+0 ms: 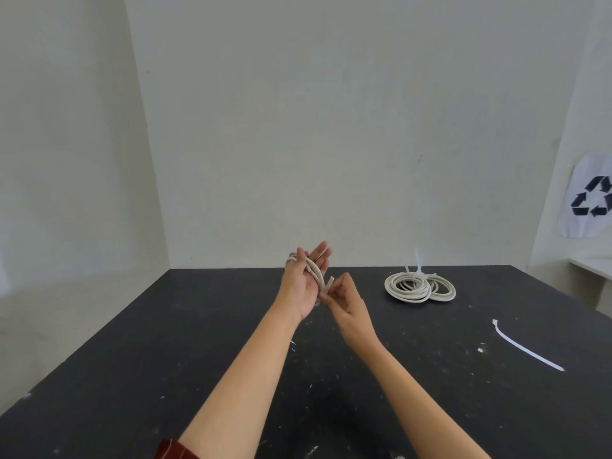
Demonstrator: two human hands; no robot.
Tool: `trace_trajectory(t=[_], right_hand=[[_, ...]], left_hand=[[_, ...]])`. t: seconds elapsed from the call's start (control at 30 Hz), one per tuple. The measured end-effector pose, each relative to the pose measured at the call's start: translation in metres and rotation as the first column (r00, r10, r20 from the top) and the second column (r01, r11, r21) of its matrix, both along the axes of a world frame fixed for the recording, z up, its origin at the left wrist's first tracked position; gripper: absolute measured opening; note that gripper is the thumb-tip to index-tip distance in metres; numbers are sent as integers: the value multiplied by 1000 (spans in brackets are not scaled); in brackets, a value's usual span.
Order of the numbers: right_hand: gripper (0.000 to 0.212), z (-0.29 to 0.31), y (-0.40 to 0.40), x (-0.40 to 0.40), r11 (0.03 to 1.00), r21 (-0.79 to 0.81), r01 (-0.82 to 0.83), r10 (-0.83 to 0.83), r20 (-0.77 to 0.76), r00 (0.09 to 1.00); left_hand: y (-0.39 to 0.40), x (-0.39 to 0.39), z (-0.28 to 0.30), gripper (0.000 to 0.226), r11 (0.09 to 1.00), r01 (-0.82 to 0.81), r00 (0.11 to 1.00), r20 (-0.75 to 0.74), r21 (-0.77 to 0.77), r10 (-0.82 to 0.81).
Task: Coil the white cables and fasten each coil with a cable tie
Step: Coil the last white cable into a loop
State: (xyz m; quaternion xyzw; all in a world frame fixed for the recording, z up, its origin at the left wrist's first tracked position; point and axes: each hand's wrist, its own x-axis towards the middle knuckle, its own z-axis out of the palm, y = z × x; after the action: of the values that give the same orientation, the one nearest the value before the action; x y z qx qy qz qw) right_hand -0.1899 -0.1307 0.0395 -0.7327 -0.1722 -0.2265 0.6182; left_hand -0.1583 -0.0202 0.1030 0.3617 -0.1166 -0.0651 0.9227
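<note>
In the head view, a wide matte black table (pixel 165 342), flecked with pale specks, fills the lower half, with plain off-white walls (pixel 331 111) behind it.

Both bare forearms reach up from six o'clock toward the middle of the frame. The left hand (pixel 303 286) is raised above the table with the palm turned toward the right hand and the fingers held straight, pointing to twelve o'clock. A thin white cable (pixel 313 271) is wound in several loops around that hand, crossing the palm and passing behind the knuckles. The right hand (pixel 346 304) sits just at four o'clock from the left one, its fingers curled, thumb and forefinger pinching the cable's loose end near the heel of the left palm.

At about two o'clock from the hands, well apart from them, two finished flat coils of white cable (pixel 420 287) lie touching on the table, with translucent white tie tails standing up where they meet.

Farther toward four o'clock a loose, flat white plastic cable tie (pixel 526 346) lies alone on the table top.

At three o'clock, on the right wall, hangs a white paper sheet with a black recycling symbol (pixel 591 197). A dark red sleeve edge (pixel 172 450) shows at the bottom by the left arm.
</note>
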Motion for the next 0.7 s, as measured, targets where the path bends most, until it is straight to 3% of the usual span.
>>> trace_trajectory(t=[0.1,0.2,0.27,0.4,0.57,0.7], right_hand=[[18,1,-2,-5,990,42,132,-133,39,990],[19,5,-4,-10,978,78,191,-198,100,975],[30,3,-7,-10,975,71,212,-219,122,968],[55,-3,-23,-4,948,-22,319,-314,127,941],[49,-2,-45,-7,935,-142,324,-305,137,942],[42,-6,-59,-7,934,-143,327,-302,169,938]], left_hand=[[-2,-5,-2,41,991,60,996,-67,116,-52],[-7,-9,-5,38,993,110,987,-115,-52,-115],[-16,-10,-8,36,979,121,980,-136,-162,-144],[-38,-14,-22,27,978,95,975,-180,-184,-128],[-55,-16,-38,27,981,103,959,-246,-163,-141],[-66,-17,-42,27,976,95,941,-301,-195,-152]])
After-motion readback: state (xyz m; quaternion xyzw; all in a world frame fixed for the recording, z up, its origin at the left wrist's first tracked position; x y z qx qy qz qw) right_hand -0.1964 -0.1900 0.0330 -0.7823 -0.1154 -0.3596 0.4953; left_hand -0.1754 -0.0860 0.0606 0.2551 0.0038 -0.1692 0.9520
